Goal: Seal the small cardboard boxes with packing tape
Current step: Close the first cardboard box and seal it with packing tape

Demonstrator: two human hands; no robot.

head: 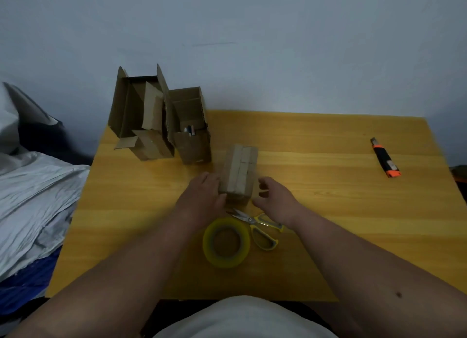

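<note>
The head view looks down on a small cardboard box (238, 172) standing near the middle of the yellow wooden surface (316, 186). Its top flaps are folded shut and a seam runs along the top. The left hand (202, 193) lies flat against the box's left side with fingers straight. The right hand (274, 193) is just beside the box's right side, fingers loosely curled, holding nothing; whether it touches the box is hard to tell. Near the person lie a roll of yellowish packing tape (226, 241) and scissors (257, 226), partly hidden under the right wrist. Two open cardboard boxes (161, 120) stand far left; small items inside cannot be made out. An orange-and-black utility knife (385, 158) lies far right. Behind is a plain pale wall (252, 34).
</note>
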